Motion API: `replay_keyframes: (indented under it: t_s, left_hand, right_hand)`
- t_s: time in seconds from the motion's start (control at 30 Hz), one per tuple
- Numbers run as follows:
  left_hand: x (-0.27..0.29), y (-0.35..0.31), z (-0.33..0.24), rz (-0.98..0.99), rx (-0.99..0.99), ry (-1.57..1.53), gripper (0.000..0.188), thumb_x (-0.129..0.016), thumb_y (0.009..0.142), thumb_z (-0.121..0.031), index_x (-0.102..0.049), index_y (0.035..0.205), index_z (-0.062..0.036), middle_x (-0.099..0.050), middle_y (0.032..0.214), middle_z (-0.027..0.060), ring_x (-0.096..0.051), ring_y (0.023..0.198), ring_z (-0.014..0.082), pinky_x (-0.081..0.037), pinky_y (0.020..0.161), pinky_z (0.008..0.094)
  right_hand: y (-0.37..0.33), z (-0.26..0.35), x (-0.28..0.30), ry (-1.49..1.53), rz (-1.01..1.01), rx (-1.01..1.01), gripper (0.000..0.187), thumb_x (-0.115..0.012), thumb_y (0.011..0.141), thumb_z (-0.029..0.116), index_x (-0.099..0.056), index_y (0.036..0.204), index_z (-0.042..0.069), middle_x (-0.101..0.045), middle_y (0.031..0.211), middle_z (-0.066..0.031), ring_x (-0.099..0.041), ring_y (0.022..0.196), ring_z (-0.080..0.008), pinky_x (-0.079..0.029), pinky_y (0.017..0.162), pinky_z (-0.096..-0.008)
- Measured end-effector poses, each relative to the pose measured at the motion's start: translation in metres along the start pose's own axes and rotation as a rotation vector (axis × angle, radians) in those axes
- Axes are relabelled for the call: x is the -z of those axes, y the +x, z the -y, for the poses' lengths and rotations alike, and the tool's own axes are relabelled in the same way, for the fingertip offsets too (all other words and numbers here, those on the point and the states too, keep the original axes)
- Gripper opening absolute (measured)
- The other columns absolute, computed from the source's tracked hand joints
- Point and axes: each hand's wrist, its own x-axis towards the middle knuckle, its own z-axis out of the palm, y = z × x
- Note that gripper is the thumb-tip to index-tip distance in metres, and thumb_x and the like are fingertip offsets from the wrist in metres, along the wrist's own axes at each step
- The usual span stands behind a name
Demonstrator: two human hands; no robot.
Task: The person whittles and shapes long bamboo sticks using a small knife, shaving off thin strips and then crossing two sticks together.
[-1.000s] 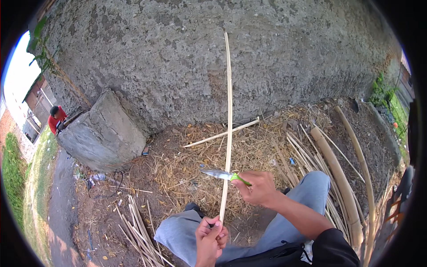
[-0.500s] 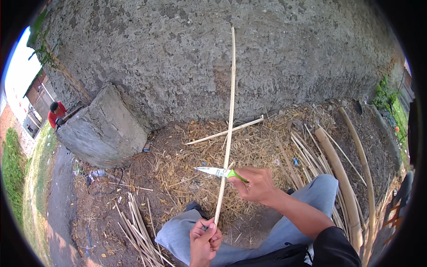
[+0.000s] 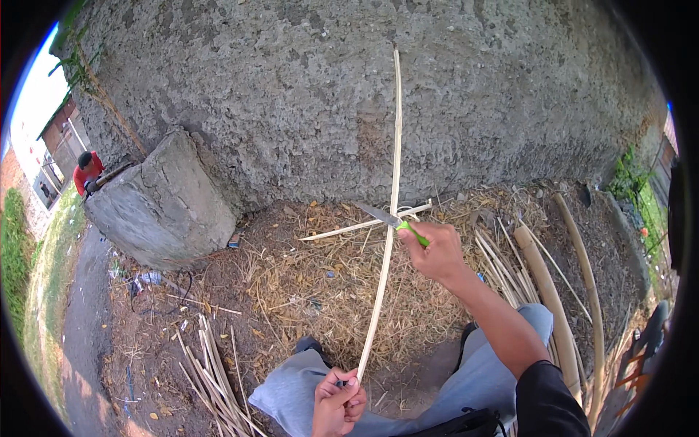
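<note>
A long, pale bamboo strip (image 3: 380, 298) runs from my lap up to the rough wall. Its near end is pinched in my left hand (image 3: 338, 403), which is closed between my knees. My right hand (image 3: 438, 251) grips the green handle of a knife (image 3: 377, 214). The grey blade points to the left and lies across the strip about halfway along. Whether its edge bites into the bamboo is too small to tell. Behind the knife, a second pale strip (image 3: 331, 235) rests on the ground, slanting across the first.
Cut strips (image 3: 216, 382) lie in a bundle at my left, more strips (image 3: 510, 266) at my right beside thick bamboo poles (image 3: 547, 288). Shavings (image 3: 349, 291) cover the ground before me. A concrete block (image 3: 171, 200) stands at the wall (image 3: 291, 95); a person in red (image 3: 87, 172) is behind it.
My right hand has moved the knife away from me along the strip, with the arm more outstretched. The left hand keeps hold of the near end.
</note>
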Motion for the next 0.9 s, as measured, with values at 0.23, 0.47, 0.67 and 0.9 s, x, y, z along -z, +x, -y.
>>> replay_keyframes:
  t_s: [0.23,0.47,0.67,0.9]
  left_hand:
    - [-0.003,0.002,-0.005,-0.063,0.021,0.024,0.009,-0.057,0.094,-0.006,-0.05,0.094,-0.0118,-0.041,0.056,0.0004,-0.034,0.038,0.006,-0.021,0.031,0.0195]
    - [0.0,0.004,-0.005,-0.065,0.032,0.016,0.008,-0.056,0.094,-0.007,-0.05,0.094,-0.0113,-0.04,0.054,-0.0002,-0.032,0.037,0.0053,-0.02,0.031,0.0197]
    - [0.001,0.004,-0.007,-0.049,0.088,-0.026,0.007,-0.056,0.094,-0.008,-0.052,0.099,-0.0106,-0.039,0.055,0.0003,-0.03,0.036,0.0059,-0.019,0.031,0.0201]
    - [0.003,0.006,-0.006,-0.035,0.075,-0.02,0.009,-0.057,0.094,-0.009,-0.053,0.101,-0.0066,-0.04,0.055,0.0016,-0.029,0.036,0.0066,-0.02,0.031,0.0206]
  right_hand:
    - [0.032,-0.03,-0.005,-0.037,-0.048,0.051,0.027,-0.066,0.09,0.031,-0.073,0.09,0.005,-0.063,0.061,-0.0137,-0.062,0.053,-0.0304,-0.046,0.05,-0.0392]
    - [0.055,-0.038,-0.004,-0.044,0.004,-0.059,0.028,-0.065,0.09,0.033,-0.073,0.088,0.006,-0.063,0.063,-0.0135,-0.06,0.052,-0.0318,-0.046,0.05,-0.0392]
    - [0.111,-0.074,0.01,-0.1,0.023,-0.319,0.036,-0.06,0.092,0.041,-0.072,0.085,0.008,-0.062,0.063,-0.0151,-0.061,0.061,-0.0351,-0.047,0.059,-0.0431]
    - [0.15,-0.107,0.016,-0.188,-0.045,-0.171,0.038,-0.058,0.093,0.042,-0.071,0.09,0.006,-0.06,0.064,-0.0184,-0.059,0.065,-0.0399,-0.046,0.063,-0.0456]
